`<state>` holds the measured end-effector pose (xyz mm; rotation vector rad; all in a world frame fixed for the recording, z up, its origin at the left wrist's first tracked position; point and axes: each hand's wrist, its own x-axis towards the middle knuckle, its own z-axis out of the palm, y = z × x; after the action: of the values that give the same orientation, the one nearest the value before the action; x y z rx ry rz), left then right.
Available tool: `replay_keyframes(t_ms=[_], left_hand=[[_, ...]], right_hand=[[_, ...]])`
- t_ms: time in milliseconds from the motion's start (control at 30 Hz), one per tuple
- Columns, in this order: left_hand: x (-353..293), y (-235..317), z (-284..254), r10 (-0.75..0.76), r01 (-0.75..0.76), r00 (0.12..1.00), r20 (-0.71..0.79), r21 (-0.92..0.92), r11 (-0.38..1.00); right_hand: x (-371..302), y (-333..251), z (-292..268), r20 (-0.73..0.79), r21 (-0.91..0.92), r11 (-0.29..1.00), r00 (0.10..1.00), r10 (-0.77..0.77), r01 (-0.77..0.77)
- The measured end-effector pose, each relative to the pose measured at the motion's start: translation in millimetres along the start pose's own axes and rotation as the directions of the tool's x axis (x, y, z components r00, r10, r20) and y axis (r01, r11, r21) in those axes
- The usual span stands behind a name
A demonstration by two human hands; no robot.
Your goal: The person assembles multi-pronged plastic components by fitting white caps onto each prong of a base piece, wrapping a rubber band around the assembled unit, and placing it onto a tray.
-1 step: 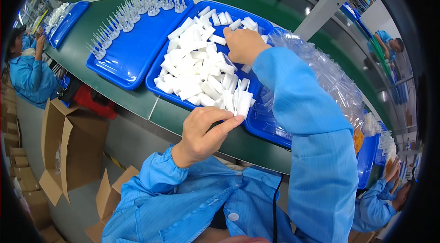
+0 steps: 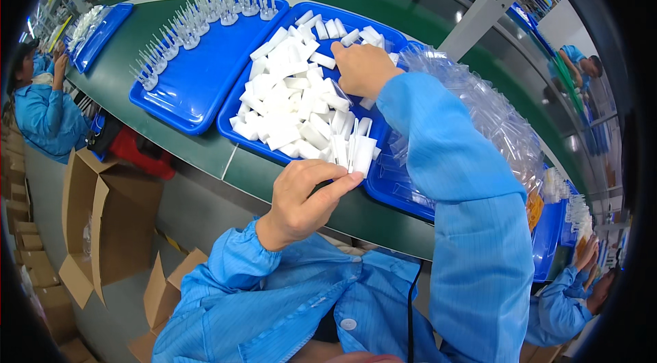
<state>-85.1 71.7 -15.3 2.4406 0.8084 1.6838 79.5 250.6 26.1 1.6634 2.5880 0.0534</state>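
In the blue tray [image 2: 226, 123] before me lies a heap of white foam-like blocks [image 2: 291, 79]. My left hand [image 2: 301, 202] is at the tray's near edge, thumb and forefinger pinched on a clear plastic piece with thin upright stems [image 2: 352, 151]. White blocks stand right behind and beside that piece. Over the tray's far right part reaches my right hand [image 2: 366, 69], its fingers curled down among the blocks. The fingertips are mostly hidden, so what they grip does not show.
Left, another blue tray [image 2: 185, 96] carries rows of clear stemmed pieces [image 2: 188, 24]. Right, clear plastic parts in a bag [image 2: 479, 103] fill a tray. A grey metal post [image 2: 496, 4] rises beyond. Open cardboard boxes [image 2: 113, 216] stand lower left. Co-workers [image 2: 48, 103] sit at both sides.
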Motion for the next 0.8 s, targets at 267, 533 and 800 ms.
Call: replay_keyframes(t_ms=[267,533,800], left_hand=[[0.1,1.5,3.2,0.007,-0.007,1.000,0.007,-0.012,1.000],[0.6,0.1,-0.8,0.033,-0.033,0.999,0.026,0.021,0.999],[5.9,15.9,-6.2,0.074,-0.075,0.994,0.080,-0.001,0.997]], right_hand=[[-20.8,1.0,-16.3,-0.123,0.082,0.997,0.992,0.008,0.002],[-99.3,-10.7,-66.1,-0.361,0.466,0.846,0.929,-0.085,0.258],[-167.5,-25.9,-61.9,-0.081,0.987,0.156,0.947,0.310,0.033]])
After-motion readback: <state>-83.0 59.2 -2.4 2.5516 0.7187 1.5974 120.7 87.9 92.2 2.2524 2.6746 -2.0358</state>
